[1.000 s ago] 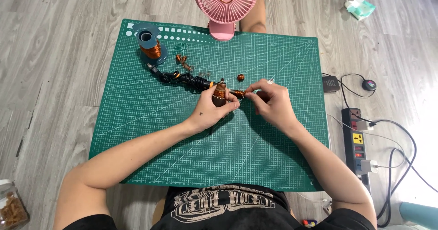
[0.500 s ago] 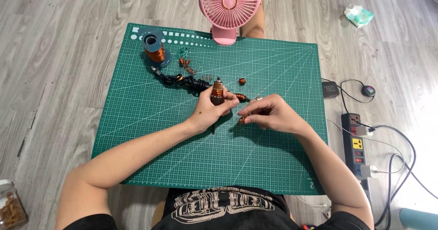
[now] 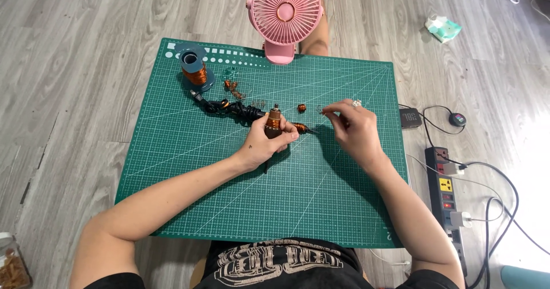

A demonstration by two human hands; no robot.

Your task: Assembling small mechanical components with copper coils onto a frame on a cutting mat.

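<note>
- Fingers of the left hand (image 3: 264,143) wrap tight around a small copper-wound tool (image 3: 272,121), standing it nearly upright on the green cutting mat (image 3: 189,168), close to the mat's middle.
- Right hand (image 3: 356,129) hovers just to the right, fingertips (image 3: 327,112) pinched together on something tiny and pale; too small to make out what it is.
- Hidden: the lower part of the tool sits inside the left palm, so only its top and a dark tip poking out below the hand show.
- A black cable (image 3: 229,106) snakes from the tool's side towards the upper left of the mat; where it joins the tool is covered by the left fingers.
- One copper wire spool (image 3: 195,71) on a dark round base stands at the mat's upper left corner, well apart from both hands.
- Small copper coils: one (image 3: 301,108) lies alone between the two hands, another (image 3: 300,128) rests just beside the left fingers, and a little cluster (image 3: 232,88) lies near the spool; the count in that cluster is hard to tell.
- One pink fan (image 3: 285,11) stands at the far edge of the mat, its base touching the mat's border.
- One power strip (image 3: 446,194) lies on the wooden floor (image 3: 69,94) to the right, with cables running off the picture.
- One jar (image 3: 11,266) at the bottom left is cut off by the picture's edge.
- One pale green packet (image 3: 442,28) lies on the floor at the upper right.
</note>
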